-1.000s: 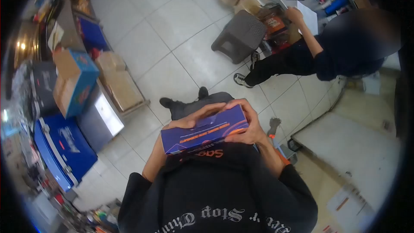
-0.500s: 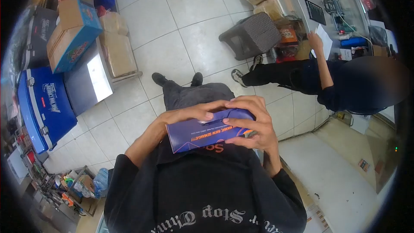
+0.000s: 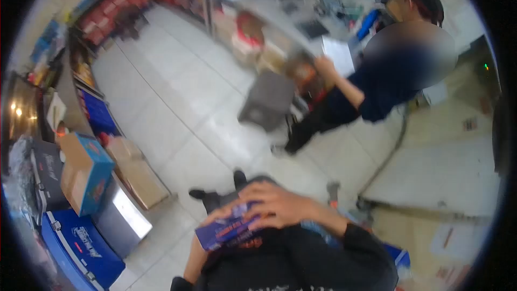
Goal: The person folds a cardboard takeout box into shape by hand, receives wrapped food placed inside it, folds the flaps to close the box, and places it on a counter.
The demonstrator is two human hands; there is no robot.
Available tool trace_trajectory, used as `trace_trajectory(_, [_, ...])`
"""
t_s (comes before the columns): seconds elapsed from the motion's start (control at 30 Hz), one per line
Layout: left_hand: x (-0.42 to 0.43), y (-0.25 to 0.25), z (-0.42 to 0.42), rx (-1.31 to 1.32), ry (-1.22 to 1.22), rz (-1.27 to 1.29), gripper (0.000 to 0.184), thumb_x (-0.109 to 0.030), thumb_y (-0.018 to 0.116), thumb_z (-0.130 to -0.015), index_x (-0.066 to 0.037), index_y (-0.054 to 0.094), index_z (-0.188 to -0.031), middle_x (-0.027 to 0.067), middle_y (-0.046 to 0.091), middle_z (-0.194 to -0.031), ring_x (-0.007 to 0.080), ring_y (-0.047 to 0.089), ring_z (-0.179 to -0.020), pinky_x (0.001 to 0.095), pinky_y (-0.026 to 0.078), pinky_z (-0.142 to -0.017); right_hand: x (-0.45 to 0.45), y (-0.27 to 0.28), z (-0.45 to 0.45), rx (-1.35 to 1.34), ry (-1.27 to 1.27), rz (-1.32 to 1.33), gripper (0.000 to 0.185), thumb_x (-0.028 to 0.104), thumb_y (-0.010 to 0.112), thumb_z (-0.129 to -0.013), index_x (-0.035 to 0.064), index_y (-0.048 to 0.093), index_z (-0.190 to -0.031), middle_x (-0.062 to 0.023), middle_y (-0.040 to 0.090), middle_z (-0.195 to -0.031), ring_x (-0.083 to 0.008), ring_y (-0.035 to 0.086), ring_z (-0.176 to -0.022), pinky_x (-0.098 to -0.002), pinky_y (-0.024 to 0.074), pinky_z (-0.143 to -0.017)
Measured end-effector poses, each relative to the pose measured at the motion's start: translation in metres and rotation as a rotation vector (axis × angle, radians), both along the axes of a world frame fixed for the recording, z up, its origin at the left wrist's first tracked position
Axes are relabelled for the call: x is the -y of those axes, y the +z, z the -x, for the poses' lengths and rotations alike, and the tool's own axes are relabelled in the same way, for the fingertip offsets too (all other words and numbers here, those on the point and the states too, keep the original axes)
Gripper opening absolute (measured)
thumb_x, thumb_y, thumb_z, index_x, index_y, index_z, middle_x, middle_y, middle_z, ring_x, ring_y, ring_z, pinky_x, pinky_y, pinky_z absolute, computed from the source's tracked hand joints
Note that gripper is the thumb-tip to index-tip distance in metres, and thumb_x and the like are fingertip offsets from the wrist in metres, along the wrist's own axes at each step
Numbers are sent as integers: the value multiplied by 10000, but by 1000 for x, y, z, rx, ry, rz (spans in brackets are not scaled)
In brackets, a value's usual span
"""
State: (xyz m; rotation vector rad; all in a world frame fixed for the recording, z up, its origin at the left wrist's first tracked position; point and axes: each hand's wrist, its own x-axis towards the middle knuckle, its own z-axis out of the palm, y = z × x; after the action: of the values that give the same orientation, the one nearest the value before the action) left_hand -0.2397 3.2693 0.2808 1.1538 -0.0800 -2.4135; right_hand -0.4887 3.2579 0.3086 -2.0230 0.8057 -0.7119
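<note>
A purple printed cardboard box point(image 3: 221, 234) is held low in front of my dark shirt. My left hand point(image 3: 225, 213) is closed along its far side, mostly hidden by the box and my other hand. My right hand point(image 3: 277, 205) wraps over the box's right end, fingers bent across the top. Orange lettering on the box is too blurred to read.
At left stand a blue cooler box point(image 3: 83, 245) and an open carton point(image 3: 86, 175). A grey stool point(image 3: 266, 99) is on the tiled floor point(image 3: 183, 124). On the right, a person in dark clothes point(image 3: 396, 75) holds white paper point(image 3: 338, 54) by a cluttered counter.
The view has tilted up and swung, blurring the picture, so more of the room shows. The box and my hands appear lower and further left, and my right hand covers more of the box.
</note>
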Motion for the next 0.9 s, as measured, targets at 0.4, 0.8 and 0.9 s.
trace_trajectory(0.4, [14, -53, -8, -10, -146, -41, 565, -306, 594, -878, -15, 524, -1357, 193, 625, -1233, 262, 643, -1059, 362, 532, -926, 7, 18, -1, -27, -13, -238, 317, 324, 616, -961, 33, 704, -1051, -115, 610, -1228, -287, 562, -1135, -412, 422, -1004])
trace_trajectory(0.8, [14, -67, -20, 15, -244, -66, 566, -378, 579, -888, -21, 535, -1325, 175, 640, -1199, 260, 639, -1009, 376, 516, -908, 5, 11, -7, -71, -20, -79, 352, 338, 539, -1000, 27, 703, -976, -122, 594, -1171, -289, 528, -1123, -412, 383, -993])
trace_trajectory(0.9, [13, -56, -19, 7, -250, -55, 592, -358, 579, -891, -28, 487, -1372, 169, 598, -1264, 255, 596, -1091, 372, 474, -968, 2, 20, -10, -121, -41, -79, 339, 316, 563, -987, 12, 699, -927, -127, 582, -1111, -288, 523, -1082, -415, 393, -950])
